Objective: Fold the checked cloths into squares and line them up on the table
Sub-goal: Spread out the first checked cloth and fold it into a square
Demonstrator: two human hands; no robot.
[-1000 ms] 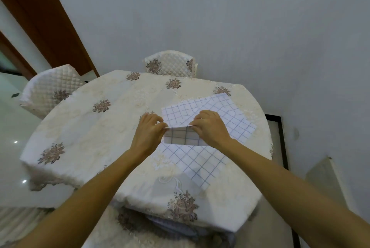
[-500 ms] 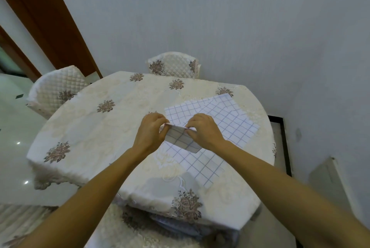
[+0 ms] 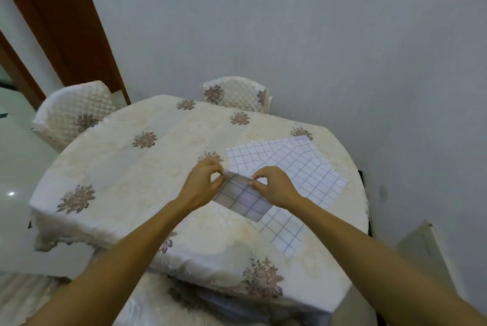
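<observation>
Hanging lower now, folded cloth (image 3: 243, 200) dangles between left hand (image 3: 199, 187) and right hand (image 3: 275, 186).

Bare left hand (image 3: 201, 186), bare right hand (image 3: 274, 186), slim fingers, uncovered left forearm (image 3: 118, 254) and right forearm (image 3: 369, 241) behind the wrists, smooth skin.

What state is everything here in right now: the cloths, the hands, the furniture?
Small checked cloth: folded, lifted by its top edge.
Left hand: pinching that cloth's top left corner.
Right hand: pinching its top edge.
Other checked cloths: unfolded, lying flat, overlapping.
Table: covered by a flowered tablecloth.
Chairs: quilted covers on, standing at the table.
</observation>
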